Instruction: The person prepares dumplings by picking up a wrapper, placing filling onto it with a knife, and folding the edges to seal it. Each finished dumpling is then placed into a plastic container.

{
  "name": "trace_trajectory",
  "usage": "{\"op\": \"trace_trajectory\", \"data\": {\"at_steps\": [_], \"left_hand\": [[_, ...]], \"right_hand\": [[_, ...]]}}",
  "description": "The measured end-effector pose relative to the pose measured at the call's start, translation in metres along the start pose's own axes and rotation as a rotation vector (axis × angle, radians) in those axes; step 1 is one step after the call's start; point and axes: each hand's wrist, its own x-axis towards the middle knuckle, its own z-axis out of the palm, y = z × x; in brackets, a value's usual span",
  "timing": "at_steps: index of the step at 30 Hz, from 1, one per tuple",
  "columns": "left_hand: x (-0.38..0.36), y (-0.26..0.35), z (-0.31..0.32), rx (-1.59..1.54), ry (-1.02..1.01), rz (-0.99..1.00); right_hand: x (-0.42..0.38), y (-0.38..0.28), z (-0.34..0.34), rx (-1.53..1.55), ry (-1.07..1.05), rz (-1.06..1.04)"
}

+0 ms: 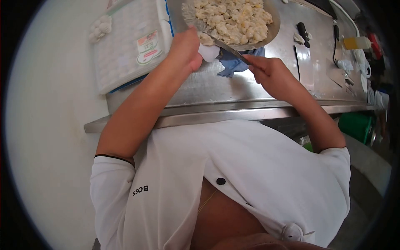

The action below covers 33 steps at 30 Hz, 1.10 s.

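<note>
A metal bowl (274,31) holds a creamy, lumpy filling (235,18). At its near left side my left hand (187,48) is closed around a thin white wrapper (209,52), with a bit of filling (205,38) on top. My right hand (266,71) grips the end of a flat metal spatula (231,51). The spatula slants up and left across the bowl's near edge, its tip by the filling over the wrapper. Beneath the bowl lies a blue cloth (233,64).
At the left stands a plastic-covered tray (125,54) of pale round pieces. A wide blade (305,66) and a black-handled knife (303,34) lie on the steel table (187,89) at the right, near a yellow bottle (356,43). A green bin (356,127) is below.
</note>
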Motion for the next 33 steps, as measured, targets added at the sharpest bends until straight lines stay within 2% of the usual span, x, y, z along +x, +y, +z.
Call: {"op": "trace_trajectory", "data": {"at_steps": [2, 4, 8, 10, 11, 14, 16, 18, 20, 22, 24, 27, 28, 30, 31, 33], "left_hand": [[-0.001, -0.002, -0.003, -0.021, -0.021, -0.007], [-0.006, 0.001, -0.002, -0.039, -0.046, -0.012], [-0.028, 0.013, -0.002, -0.099, 0.007, -0.028], [-0.034, 0.022, -0.005, -0.133, 0.007, -0.035], [-0.037, 0.027, -0.007, -0.116, -0.039, -0.032], [-0.045, 0.039, -0.007, -0.071, -0.111, -0.017], [-0.049, 0.041, -0.006, -0.039, -0.147, -0.009], [-0.053, 0.040, -0.007, -0.086, -0.202, -0.042], [-0.063, 0.043, -0.007, -0.087, -0.180, -0.022], [-0.069, 0.047, -0.014, -0.094, -0.147, -0.001], [-0.067, 0.051, -0.028, -0.116, -0.184, 0.050], [-0.070, 0.057, -0.041, -0.159, -0.209, 0.071], [-0.075, 0.058, -0.041, -0.160, -0.214, 0.072], [-0.088, 0.060, -0.040, -0.182, -0.277, 0.078], [-0.091, 0.059, -0.041, -0.185, -0.273, 0.081], [-0.098, 0.058, -0.045, -0.237, -0.333, 0.080]], "right_hand": [[-0.006, 0.004, 0.006, 0.022, 0.014, -0.012], [-0.011, 0.008, 0.008, -0.162, 0.055, -0.199], [-0.024, -0.003, -0.004, -0.312, 0.039, -0.222], [-0.029, -0.003, -0.014, 0.055, 0.077, -0.102], [-0.032, 0.001, -0.017, 0.091, 0.136, -0.131], [-0.039, -0.012, -0.017, 0.166, 0.243, -0.145], [-0.038, -0.015, -0.011, 0.136, 0.287, -0.225], [-0.038, -0.018, -0.007, -0.104, 0.161, -0.174], [-0.038, -0.016, -0.005, -0.082, 0.164, -0.219], [-0.041, -0.016, -0.011, 0.106, 0.182, -0.202], [-0.040, -0.023, -0.016, 0.116, 0.188, -0.198], [-0.018, -0.018, -0.017, -0.174, 0.213, -0.103], [-0.006, -0.011, -0.013, -0.176, 0.218, -0.104], [0.016, -0.004, -0.004, -0.466, 0.127, -0.006], [0.022, -0.006, 0.002, -0.469, 0.123, -0.010], [0.034, -0.019, 0.015, -0.761, 0.175, -0.167]]}}
